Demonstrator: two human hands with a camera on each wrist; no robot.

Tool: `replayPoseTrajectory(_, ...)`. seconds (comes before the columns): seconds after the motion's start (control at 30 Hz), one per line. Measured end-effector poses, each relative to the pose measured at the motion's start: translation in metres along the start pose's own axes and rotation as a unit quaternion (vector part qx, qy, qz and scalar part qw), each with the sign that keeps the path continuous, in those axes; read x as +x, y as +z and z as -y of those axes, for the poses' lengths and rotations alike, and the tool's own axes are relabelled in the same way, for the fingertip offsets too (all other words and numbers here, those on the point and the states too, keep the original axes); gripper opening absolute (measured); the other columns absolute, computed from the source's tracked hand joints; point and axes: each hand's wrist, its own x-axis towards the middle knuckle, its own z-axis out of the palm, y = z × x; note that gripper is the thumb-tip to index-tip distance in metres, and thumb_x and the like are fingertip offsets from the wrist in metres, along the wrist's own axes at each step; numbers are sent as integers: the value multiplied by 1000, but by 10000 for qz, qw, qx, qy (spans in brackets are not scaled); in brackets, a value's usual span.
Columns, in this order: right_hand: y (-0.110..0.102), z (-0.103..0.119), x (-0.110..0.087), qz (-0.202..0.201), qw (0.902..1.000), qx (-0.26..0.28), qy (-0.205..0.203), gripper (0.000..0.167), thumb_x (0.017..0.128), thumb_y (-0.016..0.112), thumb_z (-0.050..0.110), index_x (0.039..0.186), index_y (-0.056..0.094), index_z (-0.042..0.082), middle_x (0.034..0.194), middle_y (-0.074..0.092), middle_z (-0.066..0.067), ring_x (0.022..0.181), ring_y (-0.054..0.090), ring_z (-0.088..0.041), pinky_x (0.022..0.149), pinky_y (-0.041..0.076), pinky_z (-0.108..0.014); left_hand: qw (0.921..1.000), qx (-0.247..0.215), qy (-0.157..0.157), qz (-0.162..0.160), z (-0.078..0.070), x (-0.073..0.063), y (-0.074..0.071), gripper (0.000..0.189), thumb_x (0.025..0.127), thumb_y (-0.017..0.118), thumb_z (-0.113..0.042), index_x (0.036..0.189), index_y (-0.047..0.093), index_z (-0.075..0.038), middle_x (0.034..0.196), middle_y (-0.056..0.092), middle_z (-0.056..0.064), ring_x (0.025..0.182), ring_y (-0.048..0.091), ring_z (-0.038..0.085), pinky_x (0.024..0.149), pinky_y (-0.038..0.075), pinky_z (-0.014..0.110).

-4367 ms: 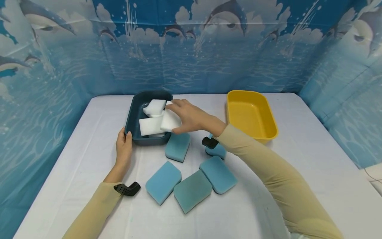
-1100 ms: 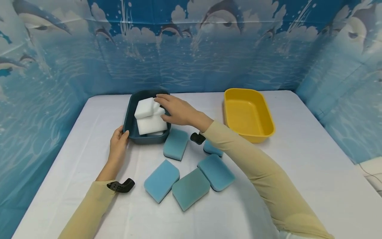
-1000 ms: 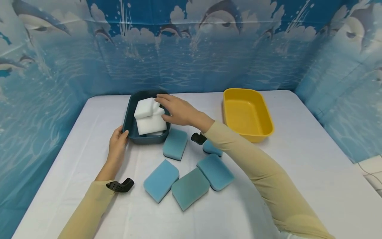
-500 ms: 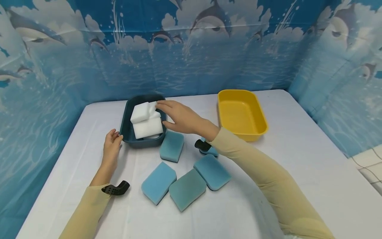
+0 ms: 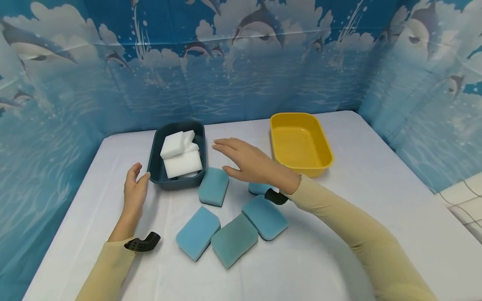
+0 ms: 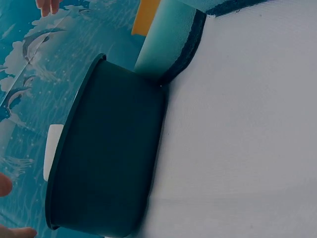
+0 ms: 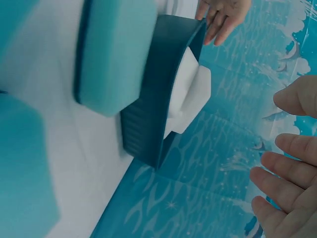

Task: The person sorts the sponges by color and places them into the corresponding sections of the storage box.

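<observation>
In the head view, a dark teal bin at the back left holds several white sponges in a loose pile. My left hand hovers just left of the bin, fingers loosely extended; the left wrist view has its fingertips apart from the bin wall. To the right of the bin, my right hand hangs above the table with straight fingers and nothing in it. Several blue sponges with dark undersides lie in front of it, among them one greenish sponge and one against the bin.
A yellow bin with no contents in view stands at the back right. My right wrist and its black band partly cover one blue sponge. A dolphin-print curtain borders the white table at the back and sides.
My right hand put a white sponge on the pile, let go and drew back to the right. My left hand released the dark bin's rim and moved slightly left.
</observation>
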Motion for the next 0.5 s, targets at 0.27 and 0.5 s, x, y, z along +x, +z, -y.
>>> replayPoseTrajectory(0.27,-4,-7,-53,-84,9998,21,179,56,91,59,25,141,41,9,147,42,-7,134,41,-23,114,35,-40,9996,242,123,-20,2,-19,-3,57,99,36,-19,151,14,-7,159,14,10,146,16,33,119,20,47)
replayPoseTrajectory(0.5,-7,-19,-100,-375,9972,120,638,57,89,63,23,140,42,9,145,43,-7,133,43,-24,110,39,-42,9989,226,391,98,4,-44,-1,56,99,39,-15,150,16,-6,158,16,11,144,19,38,119,18,49)
